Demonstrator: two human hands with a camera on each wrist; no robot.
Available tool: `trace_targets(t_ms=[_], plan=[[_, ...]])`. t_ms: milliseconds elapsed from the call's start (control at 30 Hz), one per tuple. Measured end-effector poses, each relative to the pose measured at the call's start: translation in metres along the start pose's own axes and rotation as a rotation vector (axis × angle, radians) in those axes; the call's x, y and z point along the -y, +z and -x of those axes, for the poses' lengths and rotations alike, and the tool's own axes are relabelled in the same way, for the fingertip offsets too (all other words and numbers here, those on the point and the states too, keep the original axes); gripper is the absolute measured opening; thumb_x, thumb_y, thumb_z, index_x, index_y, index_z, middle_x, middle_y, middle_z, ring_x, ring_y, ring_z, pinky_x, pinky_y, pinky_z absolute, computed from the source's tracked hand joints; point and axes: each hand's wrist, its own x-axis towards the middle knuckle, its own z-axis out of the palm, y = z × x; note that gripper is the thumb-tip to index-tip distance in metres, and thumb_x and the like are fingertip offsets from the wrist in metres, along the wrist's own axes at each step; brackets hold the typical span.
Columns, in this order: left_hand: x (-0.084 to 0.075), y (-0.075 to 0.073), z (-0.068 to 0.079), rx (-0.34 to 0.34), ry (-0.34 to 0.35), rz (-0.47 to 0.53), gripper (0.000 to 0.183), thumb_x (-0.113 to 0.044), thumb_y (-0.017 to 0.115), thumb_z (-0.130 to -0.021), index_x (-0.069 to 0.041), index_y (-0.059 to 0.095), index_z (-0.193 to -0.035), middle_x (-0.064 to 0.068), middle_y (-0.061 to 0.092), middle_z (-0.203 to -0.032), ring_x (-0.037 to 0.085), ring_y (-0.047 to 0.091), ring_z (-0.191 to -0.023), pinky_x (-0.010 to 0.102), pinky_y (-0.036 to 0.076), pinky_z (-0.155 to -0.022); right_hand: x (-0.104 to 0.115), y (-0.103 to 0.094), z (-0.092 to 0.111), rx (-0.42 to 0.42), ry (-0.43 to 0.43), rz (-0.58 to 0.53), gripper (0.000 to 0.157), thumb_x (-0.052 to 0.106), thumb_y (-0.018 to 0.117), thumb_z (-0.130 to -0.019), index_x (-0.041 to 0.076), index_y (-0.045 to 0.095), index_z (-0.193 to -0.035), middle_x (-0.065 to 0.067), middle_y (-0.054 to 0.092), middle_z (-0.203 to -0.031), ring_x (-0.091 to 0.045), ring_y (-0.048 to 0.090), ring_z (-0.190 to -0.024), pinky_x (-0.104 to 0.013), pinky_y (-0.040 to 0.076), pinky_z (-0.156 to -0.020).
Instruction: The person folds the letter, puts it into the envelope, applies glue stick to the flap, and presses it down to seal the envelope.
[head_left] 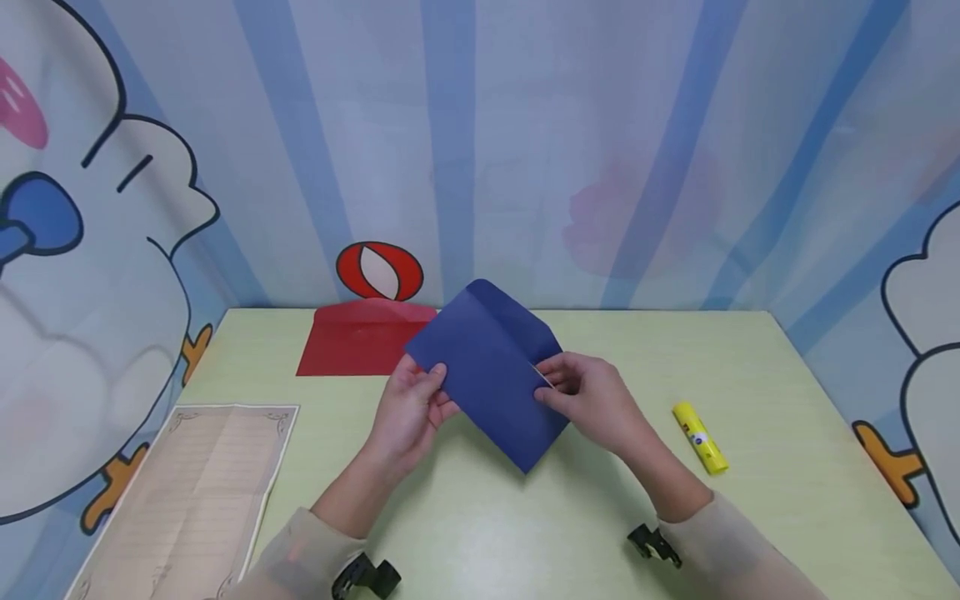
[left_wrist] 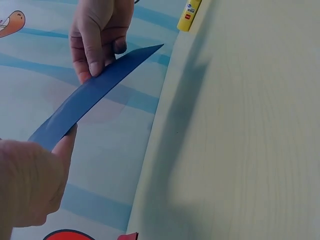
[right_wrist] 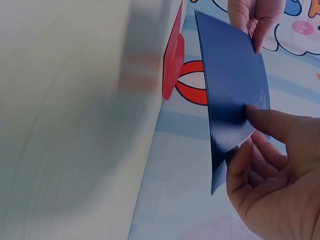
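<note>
Both hands hold a dark blue envelope [head_left: 480, 367] tilted above the table, its flap [head_left: 517, 317] raised along the upper right side. My left hand [head_left: 405, 412] grips the left corner, thumb on the front face. At the mouth of the envelope, my right hand [head_left: 596, 400] pinches the edge between thumb and fingers; a thin pale edge shows beside them. In the right wrist view, the right thumb [right_wrist: 272, 120] lies on the blue face while the other fingers curl behind it. The left wrist view shows the envelope [left_wrist: 95, 95] nearly edge-on. Its inside is hidden.
A red envelope [head_left: 360, 346] lies at the back of the pale table [head_left: 772, 375], partly behind the blue one. Creased, lined letter paper [head_left: 202, 483] with an ornate border lies at front left. A yellow glue stick [head_left: 701, 437] lies at right. Printed cloth walls surround the table.
</note>
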Motion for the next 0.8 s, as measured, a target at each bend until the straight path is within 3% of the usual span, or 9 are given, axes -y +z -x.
trace_targets(t_ms=[167, 400, 667, 800], plan=[[0.004, 0.006, 0.001, -0.048, 0.011, 0.074, 0.035, -0.008, 0.046, -0.114, -0.013, 0.050, -0.149, 0.011, 0.069, -0.127, 0.025, 0.075, -0.109, 0.041, 0.059, -0.096, 0.002, 0.004, 0.002, -0.054, -0.013, 0.051, 0.031, 0.010, 0.084, -0.093, 0.008, 0.076, -0.122, -0.004, 0.075, -0.108, -0.025, 0.070, -0.104, -0.043, 0.059, -0.090], [0.006, 0.017, 0.004, -0.073, 0.056, 0.246, 0.043, -0.013, 0.035, -0.116, -0.017, 0.034, -0.159, 0.005, 0.045, -0.160, 0.022, 0.046, -0.147, 0.037, 0.045, -0.115, 0.005, 0.005, 0.001, 0.029, 0.004, -0.034, 0.023, 0.011, 0.082, -0.095, 0.007, 0.075, -0.116, -0.002, 0.075, -0.103, -0.019, 0.070, -0.095, -0.036, 0.059, -0.082], [0.009, 0.019, 0.004, -0.090, 0.089, 0.267, 0.045, -0.013, 0.035, -0.116, -0.016, 0.034, -0.161, 0.006, 0.045, -0.161, 0.022, 0.046, -0.148, 0.035, 0.044, -0.116, 0.003, -0.004, -0.002, 0.175, 0.006, -0.133, 0.025, 0.013, 0.074, -0.100, -0.001, 0.072, -0.121, -0.005, 0.076, -0.105, -0.019, 0.071, -0.097, -0.036, 0.058, -0.086], [0.010, 0.020, 0.005, -0.102, 0.072, 0.250, 0.043, -0.014, 0.034, -0.117, -0.017, 0.035, -0.159, 0.007, 0.047, -0.160, 0.024, 0.048, -0.146, 0.039, 0.047, -0.114, 0.001, -0.003, -0.001, 0.143, 0.006, -0.122, 0.026, 0.011, 0.074, -0.100, 0.001, 0.070, -0.124, -0.005, 0.075, -0.107, -0.020, 0.072, -0.099, -0.035, 0.058, -0.086]])
